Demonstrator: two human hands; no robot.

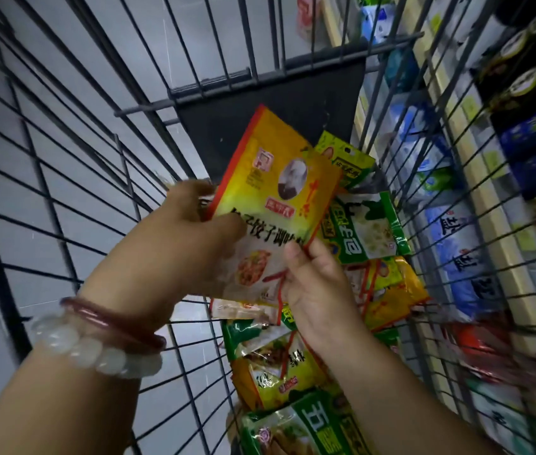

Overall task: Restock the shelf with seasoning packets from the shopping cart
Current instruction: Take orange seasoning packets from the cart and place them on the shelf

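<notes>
Inside a wire shopping cart (pixel 102 178) over grey floor, shelf (pixel 503 198) right of the hands, left hand (pixel 191 238) and right hand (pixel 312 284) both pinch a yellow seasoning packet (pixel 276 198), its long axis tilted up-right, above loose packets (pixel 292 366).

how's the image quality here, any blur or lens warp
Head view: wide-angle warp bows the shopping cart wires outward; the yellow seasoning packet held by the left hand and right hand is fairly sharp, though its print is slightly soft; the shelf goods at right are blurred, worst at the lower right corner; lighting is dim and bluish.
</notes>
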